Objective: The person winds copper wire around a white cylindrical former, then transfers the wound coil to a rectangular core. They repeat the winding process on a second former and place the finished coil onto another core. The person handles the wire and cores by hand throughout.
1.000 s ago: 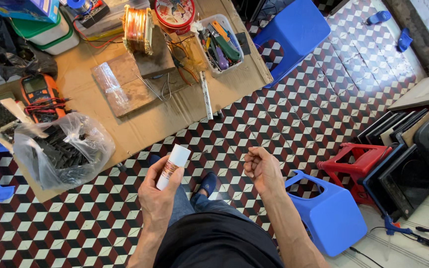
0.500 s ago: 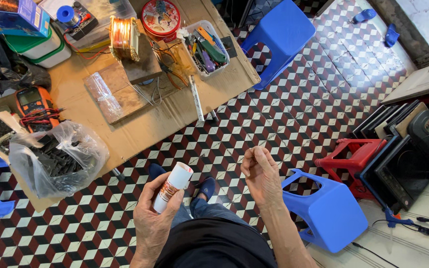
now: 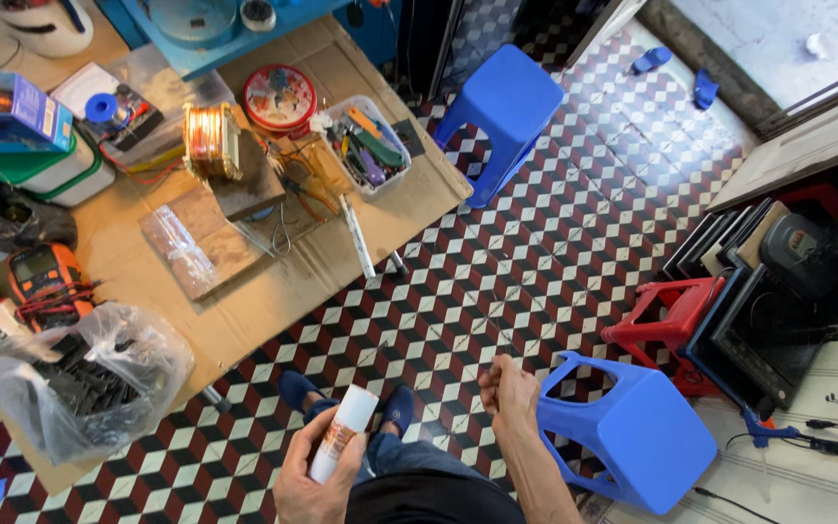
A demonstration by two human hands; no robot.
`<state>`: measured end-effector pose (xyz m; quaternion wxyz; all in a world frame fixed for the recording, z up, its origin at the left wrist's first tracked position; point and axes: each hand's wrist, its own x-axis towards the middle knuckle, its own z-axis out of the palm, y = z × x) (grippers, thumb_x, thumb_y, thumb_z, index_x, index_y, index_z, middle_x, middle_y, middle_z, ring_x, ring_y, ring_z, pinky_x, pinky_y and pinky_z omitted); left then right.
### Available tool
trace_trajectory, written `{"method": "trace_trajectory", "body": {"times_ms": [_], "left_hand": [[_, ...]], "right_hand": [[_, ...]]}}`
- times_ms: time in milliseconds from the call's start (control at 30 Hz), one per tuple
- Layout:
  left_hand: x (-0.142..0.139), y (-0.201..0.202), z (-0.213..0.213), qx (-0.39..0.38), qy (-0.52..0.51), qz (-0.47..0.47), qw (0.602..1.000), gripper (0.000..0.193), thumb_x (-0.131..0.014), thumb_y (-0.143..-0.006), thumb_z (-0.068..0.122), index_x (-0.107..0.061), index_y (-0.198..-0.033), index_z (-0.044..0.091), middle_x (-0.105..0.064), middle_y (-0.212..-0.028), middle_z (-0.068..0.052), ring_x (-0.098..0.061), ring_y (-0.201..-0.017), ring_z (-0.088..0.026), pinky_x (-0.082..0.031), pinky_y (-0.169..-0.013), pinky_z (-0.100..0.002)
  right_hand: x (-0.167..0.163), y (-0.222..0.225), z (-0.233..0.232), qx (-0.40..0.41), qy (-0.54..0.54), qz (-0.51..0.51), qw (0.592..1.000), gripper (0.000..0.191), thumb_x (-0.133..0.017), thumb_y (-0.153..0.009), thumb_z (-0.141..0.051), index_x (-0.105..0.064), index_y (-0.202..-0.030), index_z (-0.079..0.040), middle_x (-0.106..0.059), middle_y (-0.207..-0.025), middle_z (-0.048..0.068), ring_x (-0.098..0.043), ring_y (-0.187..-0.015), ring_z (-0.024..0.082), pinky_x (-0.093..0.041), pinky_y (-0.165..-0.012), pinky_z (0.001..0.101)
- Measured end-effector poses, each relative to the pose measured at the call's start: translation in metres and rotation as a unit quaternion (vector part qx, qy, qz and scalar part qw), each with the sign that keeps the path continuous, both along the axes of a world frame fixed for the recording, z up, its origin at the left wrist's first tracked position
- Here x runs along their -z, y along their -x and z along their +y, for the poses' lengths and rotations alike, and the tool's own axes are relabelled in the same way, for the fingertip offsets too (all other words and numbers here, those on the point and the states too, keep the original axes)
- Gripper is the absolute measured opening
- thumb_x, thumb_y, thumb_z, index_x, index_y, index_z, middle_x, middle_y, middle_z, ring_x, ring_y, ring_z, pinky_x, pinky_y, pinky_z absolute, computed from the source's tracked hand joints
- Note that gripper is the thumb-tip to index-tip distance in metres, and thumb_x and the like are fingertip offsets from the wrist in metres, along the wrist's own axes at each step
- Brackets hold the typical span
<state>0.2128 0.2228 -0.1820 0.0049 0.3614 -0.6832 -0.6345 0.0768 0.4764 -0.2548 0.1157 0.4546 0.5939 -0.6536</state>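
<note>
My left hand (image 3: 314,483) grips a white cylindrical tube (image 3: 342,432) with an orange label, held tilted above my lap. My right hand (image 3: 506,393) is closed in a loose fist, pinching what looks like a thin wire that runs up toward the floor tiles; the wire is barely visible. Both hands hover over my knees and blue shoes (image 3: 299,389), above the checkered floor.
A low cardboard-covered table (image 3: 273,281) at left holds a copper wire spool (image 3: 208,139), a tool tray (image 3: 366,146), an orange multimeter (image 3: 43,277) and a clear bag of parts (image 3: 84,383). A tipped blue stool (image 3: 632,432) lies by my right arm; another blue stool (image 3: 506,102) stands farther off; a red stool (image 3: 666,315) at right.
The view has tilted and shifted so the table sits higher and more to the left. Both hands moved lower in frame; the tube stays in my left hand, the right stays closed.
</note>
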Motion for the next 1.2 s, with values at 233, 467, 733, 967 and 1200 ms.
{"method": "trace_trajectory", "body": {"times_ms": [233, 467, 733, 967, 1200], "left_hand": [[0.015, 0.006, -0.035, -0.025, 0.071, 0.084, 0.994, 0.054, -0.08, -0.077, 0.012, -0.063, -0.126, -0.003, -0.076, -0.105, -0.018, -0.076, -0.092, -0.018, -0.062, -0.082, -0.033], [0.004, 0.015, -0.08, -0.119, 0.04, 0.167, 0.978, 0.049, -0.074, -0.087, 0.008, -0.06, -0.13, -0.009, -0.075, -0.106, -0.02, -0.073, -0.094, -0.018, -0.057, -0.089, -0.034], [-0.04, 0.029, -0.087, -0.265, -0.012, 0.182, 0.947, 0.044, -0.071, -0.089, 0.002, -0.064, -0.131, -0.01, -0.074, -0.101, -0.019, -0.072, -0.086, -0.019, -0.058, -0.084, -0.033], [-0.071, 0.042, -0.145, -0.292, -0.058, 0.308, 0.903, 0.039, -0.069, -0.095, 0.003, -0.063, -0.131, -0.01, -0.072, -0.111, -0.014, -0.071, -0.095, -0.016, -0.058, -0.089, -0.029], [-0.057, -0.021, -0.208, -0.345, 0.083, 0.265, 0.897, 0.042, -0.072, -0.098, 0.0, -0.06, -0.136, -0.014, -0.07, -0.116, -0.021, -0.073, -0.096, -0.022, -0.061, -0.089, -0.035]], "right_hand": [[0.007, 0.015, 0.035, 0.009, 0.019, -0.002, 1.0, 0.022, -0.062, -0.091, -0.02, -0.055, -0.079, -0.002, -0.062, -0.066, 0.015, -0.05, -0.041, 0.021, -0.028, -0.036, 0.0329], [-0.029, 0.106, 0.069, 0.027, 0.043, 0.088, 0.995, 0.016, -0.054, -0.09, -0.012, -0.056, -0.082, 0.001, -0.066, -0.073, 0.019, -0.051, -0.049, 0.019, -0.028, -0.038, 0.0297], [-0.116, 0.2, 0.093, 0.079, 0.018, 0.287, 0.955, 0.019, -0.051, -0.104, -0.008, -0.057, -0.086, -0.004, -0.067, -0.077, 0.012, -0.055, -0.053, 0.012, -0.035, -0.041, 0.0242], [-0.093, 0.142, 0.133, -0.06, -0.176, 0.158, 0.97, 0.028, -0.054, -0.105, -0.018, -0.063, -0.087, 0.003, -0.069, -0.078, 0.018, -0.054, -0.049, 0.015, -0.036, -0.038, 0.0279], [-0.046, 0.121, 0.148, -0.207, -0.145, -0.076, 0.965, 0.023, -0.062, -0.096, -0.013, -0.065, -0.087, 0.009, -0.069, -0.071, 0.023, -0.053, -0.044, 0.021, -0.032, -0.035, 0.032]]}}
